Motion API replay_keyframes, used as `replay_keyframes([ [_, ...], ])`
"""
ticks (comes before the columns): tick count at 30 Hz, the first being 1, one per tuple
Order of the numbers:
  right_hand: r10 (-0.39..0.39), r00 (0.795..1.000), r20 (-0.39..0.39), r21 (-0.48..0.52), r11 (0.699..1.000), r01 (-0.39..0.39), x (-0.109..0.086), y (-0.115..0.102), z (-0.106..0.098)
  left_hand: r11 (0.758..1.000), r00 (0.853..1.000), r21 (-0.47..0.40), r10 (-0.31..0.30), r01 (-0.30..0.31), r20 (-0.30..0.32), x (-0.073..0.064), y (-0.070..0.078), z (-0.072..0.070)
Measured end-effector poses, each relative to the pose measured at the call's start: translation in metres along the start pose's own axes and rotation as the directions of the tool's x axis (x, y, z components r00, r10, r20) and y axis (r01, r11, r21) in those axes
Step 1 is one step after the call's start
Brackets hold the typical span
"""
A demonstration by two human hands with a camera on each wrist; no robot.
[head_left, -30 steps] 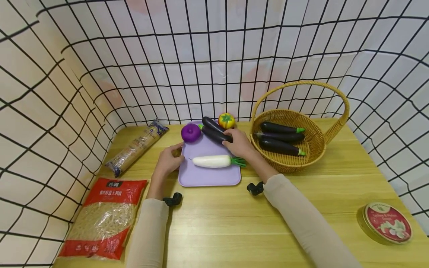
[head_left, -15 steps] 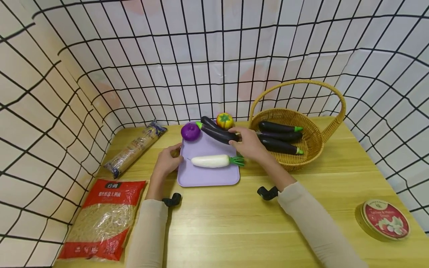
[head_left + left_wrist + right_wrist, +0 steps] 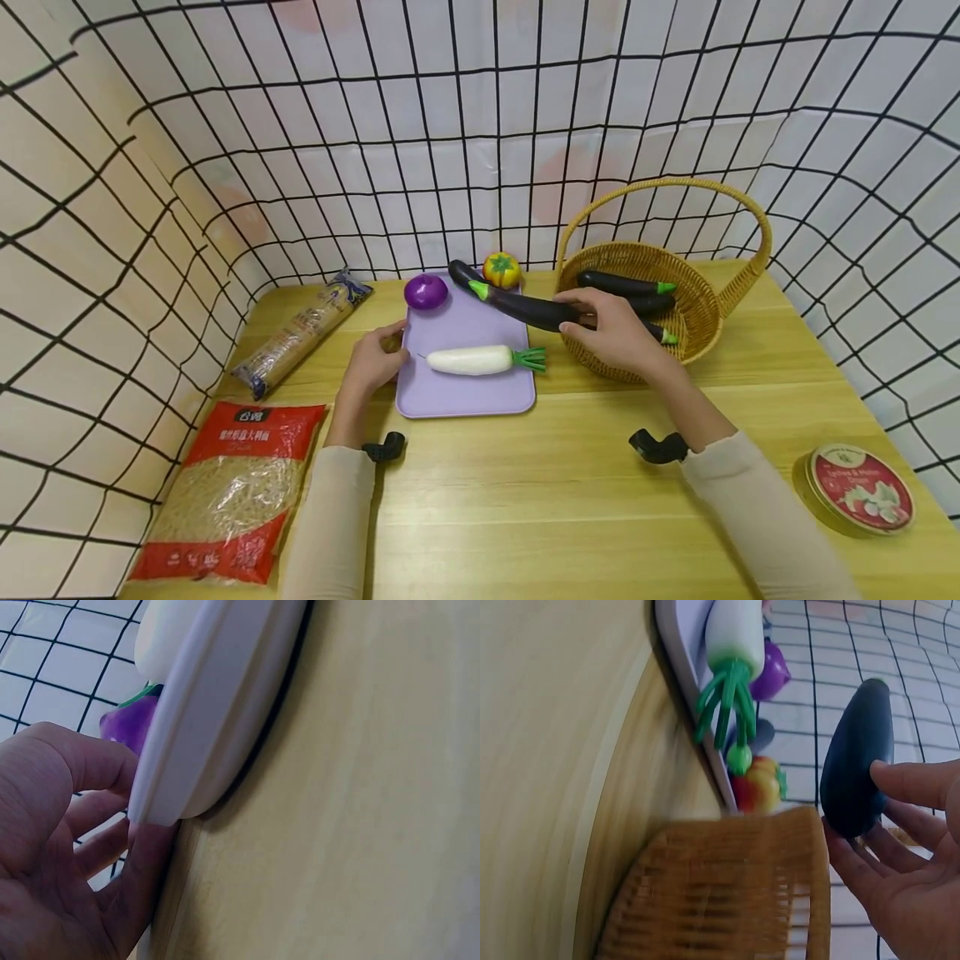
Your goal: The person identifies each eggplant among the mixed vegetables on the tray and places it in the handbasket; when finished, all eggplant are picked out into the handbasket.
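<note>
Head: held eggplant (image 3: pixel 531 312) near basket rim (image 3: pixel 645 247), gap unclear.

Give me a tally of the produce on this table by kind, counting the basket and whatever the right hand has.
Eggplants: 5 (1 in the right hand, 1 at the far edge of the tray, 3 in the basket)
White radish: 1
Purple onion: 1
Yellow-red piece with a green top: 1
Total: 8

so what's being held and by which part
The right hand holds an eggplant by its stemless end; the left hand touches the tray, grip unclear.
</note>
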State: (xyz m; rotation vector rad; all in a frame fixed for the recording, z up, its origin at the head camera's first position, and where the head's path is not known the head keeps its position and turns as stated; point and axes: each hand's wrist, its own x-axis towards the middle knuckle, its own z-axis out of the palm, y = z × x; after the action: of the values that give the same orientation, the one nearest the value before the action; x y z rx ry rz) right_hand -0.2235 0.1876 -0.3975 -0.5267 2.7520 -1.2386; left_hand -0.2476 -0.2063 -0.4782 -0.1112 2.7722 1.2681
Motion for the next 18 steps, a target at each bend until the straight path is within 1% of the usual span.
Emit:
replay_keyframes([
  [7,0.003,1.0,-0.003,-0.006,1.0,-0.003,-0.013,0.014,-0.018,1.0,1.0,0.0,0.013,-0.013,-0.004,0.0,0.0,0.0],
  [12,0.015,1.0,0.006,-0.01,1.0,-0.015,-0.026,0.024,-0.032,1.0,1.0,-0.004,0.025,-0.025,0.0,0.0,-0.001,0.001],
  [18,0.025,1.0,0.009,-0.038,0.999,-0.025,-0.042,0.033,-0.049,1.0,1.0,-0.005,0.017,-0.017,-0.007,0.001,-0.003,0.001],
])
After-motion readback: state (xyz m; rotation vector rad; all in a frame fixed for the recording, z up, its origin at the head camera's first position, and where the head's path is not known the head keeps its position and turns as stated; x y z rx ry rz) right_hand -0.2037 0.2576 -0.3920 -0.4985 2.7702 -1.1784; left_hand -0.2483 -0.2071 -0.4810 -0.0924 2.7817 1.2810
